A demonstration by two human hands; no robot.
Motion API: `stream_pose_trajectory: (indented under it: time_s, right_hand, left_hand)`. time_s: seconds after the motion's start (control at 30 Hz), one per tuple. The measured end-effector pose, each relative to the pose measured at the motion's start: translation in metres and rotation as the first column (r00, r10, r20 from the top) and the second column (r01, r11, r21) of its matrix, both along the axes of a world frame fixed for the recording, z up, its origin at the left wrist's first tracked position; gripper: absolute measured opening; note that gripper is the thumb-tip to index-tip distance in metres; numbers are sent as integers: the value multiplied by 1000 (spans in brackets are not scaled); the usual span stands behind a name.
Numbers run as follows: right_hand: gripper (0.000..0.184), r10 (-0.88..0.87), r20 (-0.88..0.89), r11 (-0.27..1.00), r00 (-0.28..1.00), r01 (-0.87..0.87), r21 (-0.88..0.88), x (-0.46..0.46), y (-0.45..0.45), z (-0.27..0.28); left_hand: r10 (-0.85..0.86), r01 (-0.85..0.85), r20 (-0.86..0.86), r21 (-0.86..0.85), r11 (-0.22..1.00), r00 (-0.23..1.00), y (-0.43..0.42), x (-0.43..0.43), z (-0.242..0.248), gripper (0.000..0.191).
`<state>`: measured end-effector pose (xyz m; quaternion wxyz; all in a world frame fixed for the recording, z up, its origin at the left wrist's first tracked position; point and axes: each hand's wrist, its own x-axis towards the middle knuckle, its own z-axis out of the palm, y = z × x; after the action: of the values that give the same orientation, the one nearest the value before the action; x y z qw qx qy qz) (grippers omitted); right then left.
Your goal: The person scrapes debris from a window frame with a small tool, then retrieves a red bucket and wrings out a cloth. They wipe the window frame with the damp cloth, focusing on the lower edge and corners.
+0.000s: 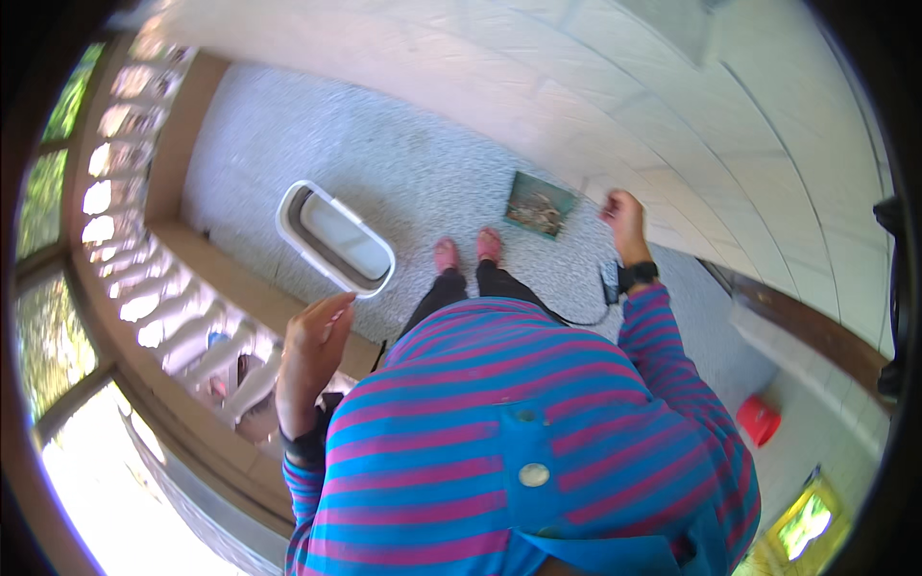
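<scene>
My left hand [317,345] is raised at the left of my striped shirt, its fingers bent, near the close end of an oval white and grey tub [338,272] on the floor. Whether it holds anything small I cannot tell. My right hand [625,214] is held out near the pale wall, fingers curled; its grip is blurred. A green square mat or tray [513,203] bearing brownish pieces lies left of that hand, beside the wall. Both wrists carry dark bands, and a small device with a cable [610,281] hangs beside the right one.
A balustrade [205,317] with a low ledge runs along the left. The tiled wall [576,93] rises on the far and right sides. My feet in pink footwear [489,245] stand on the speckled floor. A red container [758,420] lies at lower right, near a yellow-framed object [807,522].
</scene>
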<state>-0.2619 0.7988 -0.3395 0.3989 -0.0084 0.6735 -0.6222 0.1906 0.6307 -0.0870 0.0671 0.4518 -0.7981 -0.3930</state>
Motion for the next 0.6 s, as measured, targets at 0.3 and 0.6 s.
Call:
stream_pose_trajectory:
  time_s: [0.3, 0.6]
  right_hand:
    - [14, 101, 254, 994, 962, -89, -59, 42, 20, 19]
    - [39, 297, 386, 898, 873, -118, -424, 107, 21, 85]
  left_hand:
    - [-28, 24, 29, 122, 992, 999, -2, 53, -35, 22]
    - [-146, 142, 26, 128, 982, 989, -18, 98, -92, 25]
